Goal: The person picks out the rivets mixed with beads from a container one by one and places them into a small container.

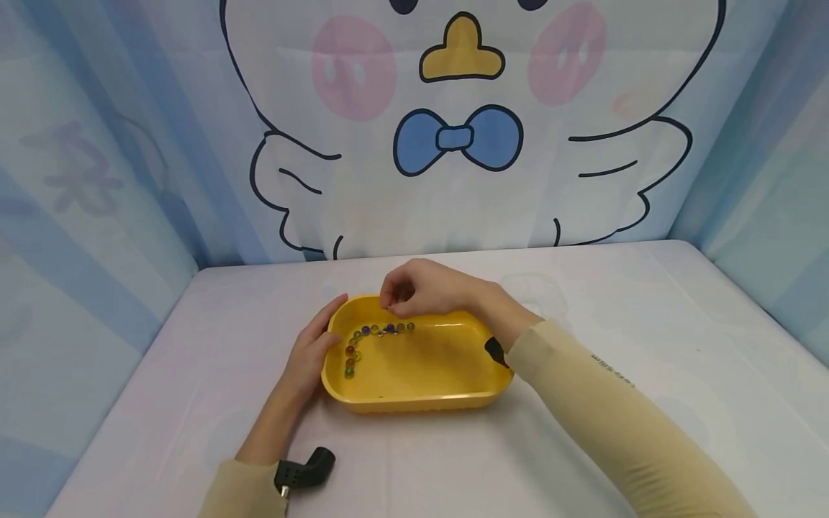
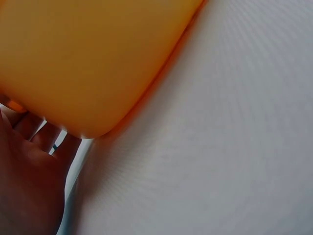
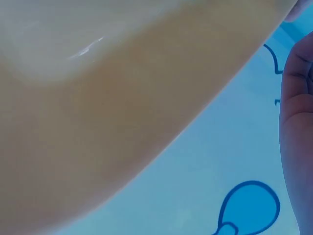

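A yellow tray (image 1: 427,374) with rounded corners rests on the white table. Inside it, glass marbles (image 1: 350,352) line the left side, and more marbles (image 1: 390,328) run along the back, in blue, amber and greenish tones. My left hand (image 1: 309,356) grips the tray's left end, thumb over the rim and fingers outside; the left wrist view shows fingers (image 2: 46,134) against its outer wall. Above the back rim is my right hand (image 1: 427,288), fingers curled and thumb near the index fingertip. I cannot tell whether a small thing is pinched there.
The white tabletop (image 1: 162,403) extends around the tray. Behind it hangs a curtain (image 1: 453,208) printed with a cartoon figure and blue bow tie. Pale blue curtains (image 1: 84,237) close off the sides. A black wrist camera (image 1: 307,469) sits on my left wrist.
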